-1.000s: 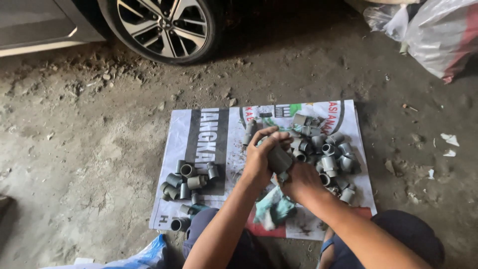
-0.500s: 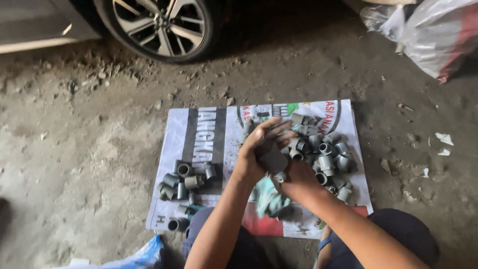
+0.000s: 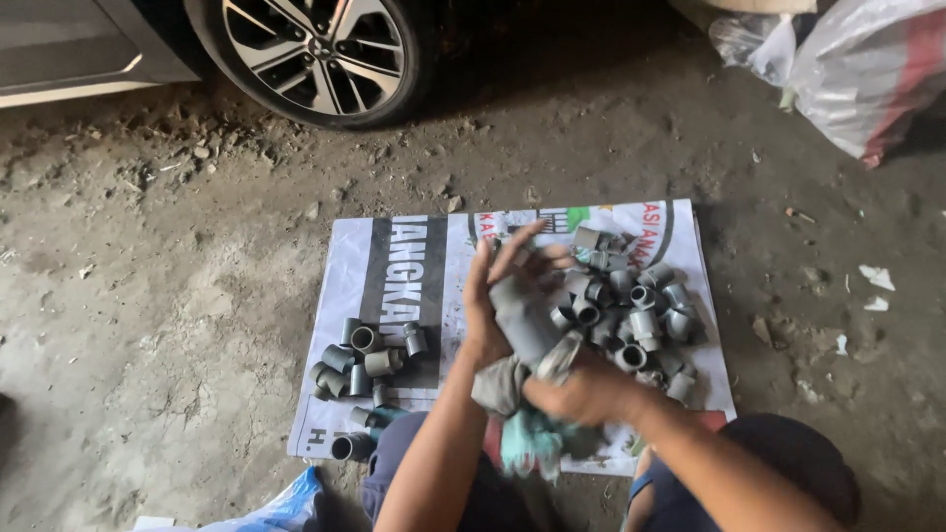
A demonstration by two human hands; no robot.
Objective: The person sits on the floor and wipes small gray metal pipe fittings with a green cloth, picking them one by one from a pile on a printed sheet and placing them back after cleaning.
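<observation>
The person holds a grey pipe piece (image 3: 525, 320) up in front of them, just above the printed sheet (image 3: 394, 266) on the ground. It is a short, fat tube of dull grey plastic with a smooth side. Its long way slants, with the top end leaning away to the left and the bottom end coming down toward the right hand. I cannot see its open ends well.

The left hand (image 3: 498, 296) is the nearer one. It wraps around the far side of the pipe piece, fingers spread up and curled on it, so this hand is gripping it. The right hand (image 3: 586, 389) sits just below and to the right, closed on a rag (image 3: 522, 424) that is grey and blue-green. The rag touches the bottom end of the pipe piece. The hands look a bit blurry.

To the right, just beside the hands, is a big heap of grey pipe pieces (image 3: 636, 305). To the left, well apart, is a small bunch of pipe pieces (image 3: 365, 360). Both lie on the sheet.

Around the sheet is dusty dirt ground (image 3: 148, 296). Far up is a car wheel (image 3: 310, 54), and in the top right corner a plastic bag (image 3: 857, 74).
</observation>
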